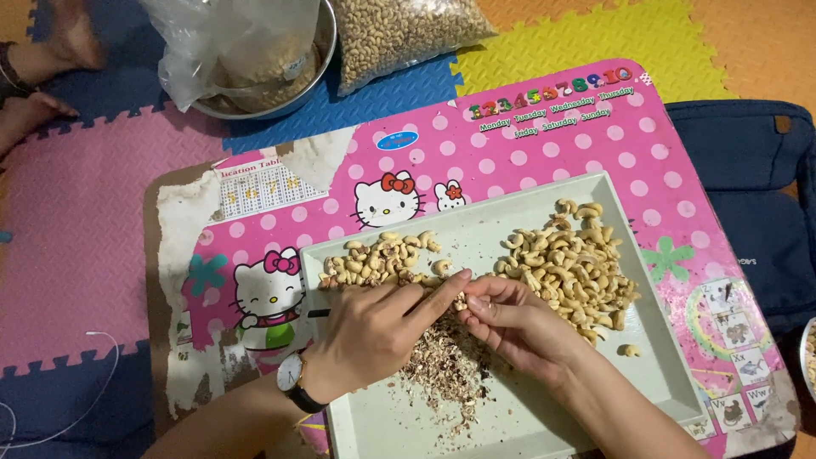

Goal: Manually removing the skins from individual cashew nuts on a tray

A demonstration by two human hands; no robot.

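Bare forearms, sleeveless; black-strapped, white-faced wristwatch [293, 380] on left wrist.

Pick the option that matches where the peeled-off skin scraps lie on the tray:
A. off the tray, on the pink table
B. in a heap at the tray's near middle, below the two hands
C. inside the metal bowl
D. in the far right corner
B: the brown skin scraps lie heaped on the pale tray just below the left hand and right hand, between the two cashew piles.

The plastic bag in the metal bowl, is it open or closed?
Open. The plastic bag stands in the metal bowl with its mouth spread wide, and brownish contents show through the opening.
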